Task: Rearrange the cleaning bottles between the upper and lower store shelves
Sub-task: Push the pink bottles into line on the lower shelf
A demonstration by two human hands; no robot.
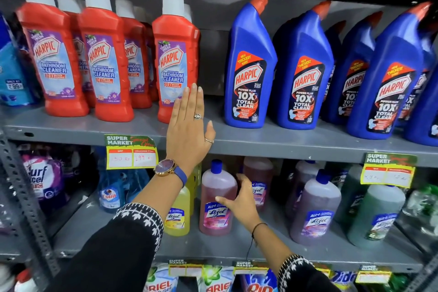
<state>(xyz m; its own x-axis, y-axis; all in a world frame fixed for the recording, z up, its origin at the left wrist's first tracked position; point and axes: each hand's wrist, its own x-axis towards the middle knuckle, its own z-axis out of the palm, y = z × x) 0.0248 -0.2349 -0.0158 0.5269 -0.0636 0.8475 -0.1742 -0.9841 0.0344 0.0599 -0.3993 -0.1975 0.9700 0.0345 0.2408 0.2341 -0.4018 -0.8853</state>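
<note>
Two hands: right hand (241, 199) fingers hidden behind pink bottle (216, 199); grip unclear.

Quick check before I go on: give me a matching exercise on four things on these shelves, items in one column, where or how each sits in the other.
Items:
1. red Harpic bottle
2. blue Harpic bottle
3. pink Lizol bottle
4. yellow Lizol bottle

Places:
A. lower shelf, right hand curled on its side
B. upper shelf, right of the gap
C. lower shelf, partly behind the left wrist
D. upper shelf, flat left hand in front of its base

Pairs: 1-D, 2-B, 3-A, 4-C
</note>
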